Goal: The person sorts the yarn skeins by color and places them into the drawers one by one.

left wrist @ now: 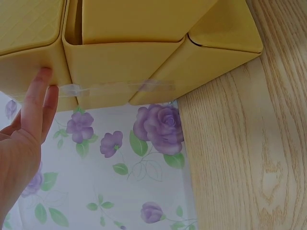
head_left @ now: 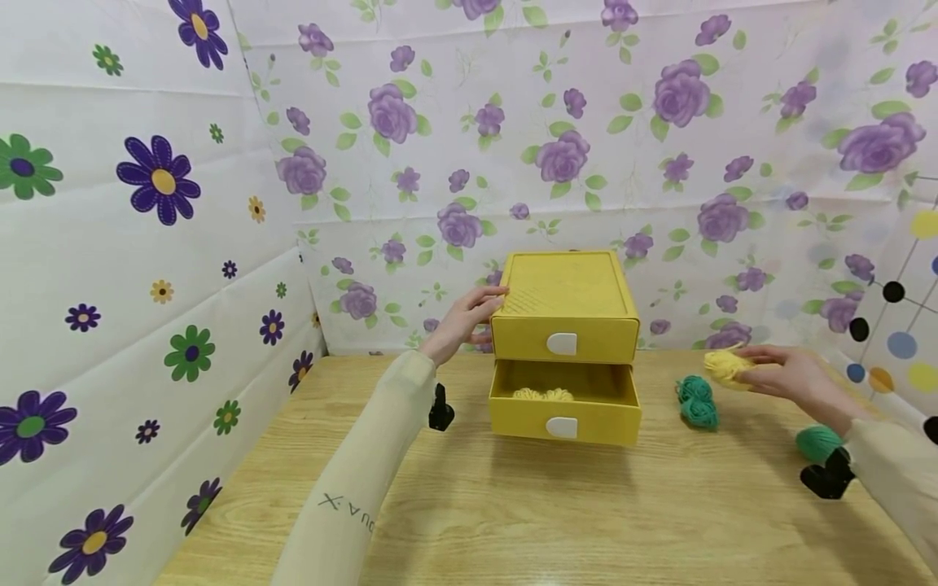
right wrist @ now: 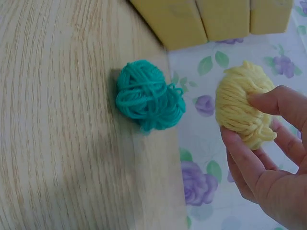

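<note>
A yellow two-drawer cabinet (head_left: 564, 285) stands at the back of the table, its lower drawer (head_left: 564, 422) pulled out. Pale yellow yarn (head_left: 542, 395) shows inside that drawer. My left hand (head_left: 463, 325) touches the cabinet's upper left side; in the left wrist view its extended fingers (left wrist: 36, 103) rest against the yellow wall. Between thumb and fingers, my right hand (head_left: 795, 378) holds a yellow yarn ball (right wrist: 244, 103) in the air, to the right of the cabinet. Below and left of it, teal yarn (head_left: 696, 401) lies on the table.
Another green yarn ball (head_left: 818, 443) lies near my right wrist, partly hidden by a black wrist-worn piece (head_left: 828, 476). Flower-patterned sheets (head_left: 454, 163) hang behind and at the left of the wooden table (head_left: 513, 513). White handles mark both drawer fronts.
</note>
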